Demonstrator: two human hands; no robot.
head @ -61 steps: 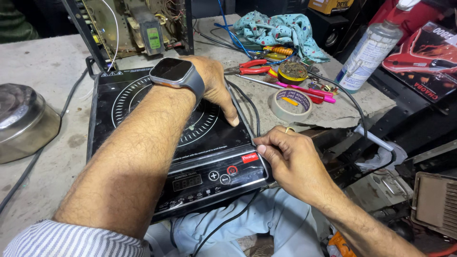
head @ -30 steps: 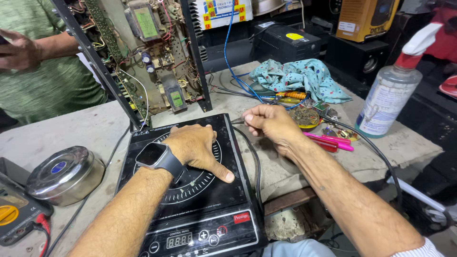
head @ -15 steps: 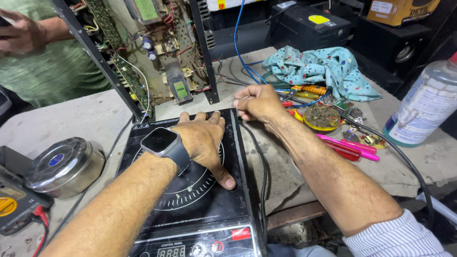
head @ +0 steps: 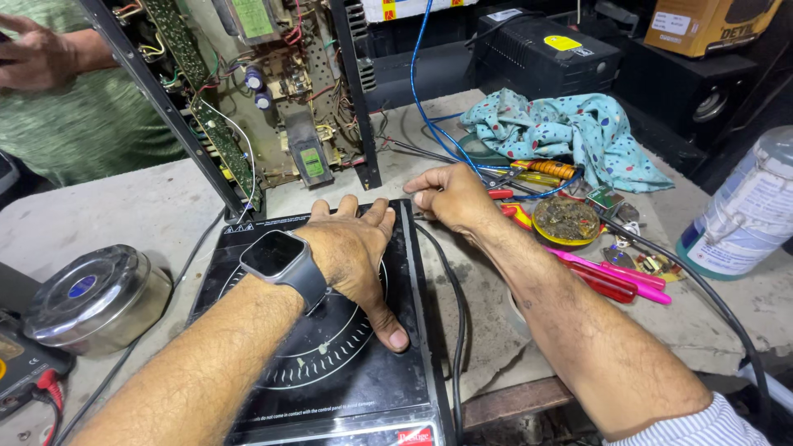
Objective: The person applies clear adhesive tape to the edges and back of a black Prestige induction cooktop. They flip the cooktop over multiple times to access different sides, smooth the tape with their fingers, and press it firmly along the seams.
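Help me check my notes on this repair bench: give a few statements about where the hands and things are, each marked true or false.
1. The left hand lies flat on the black induction cooktop. True.
2. The right hand grips the white spray bottle. False: the bottle stands apart at the bench's right edge; the hand rests by the cooktop's far right corner at a black cable.
3. A smartwatch sits on the left wrist. True.
4. The steel container stands on the cooktop. False: it stands on the bench to the cooktop's left.
5. The patterned cloth lies beyond the right hand. True.
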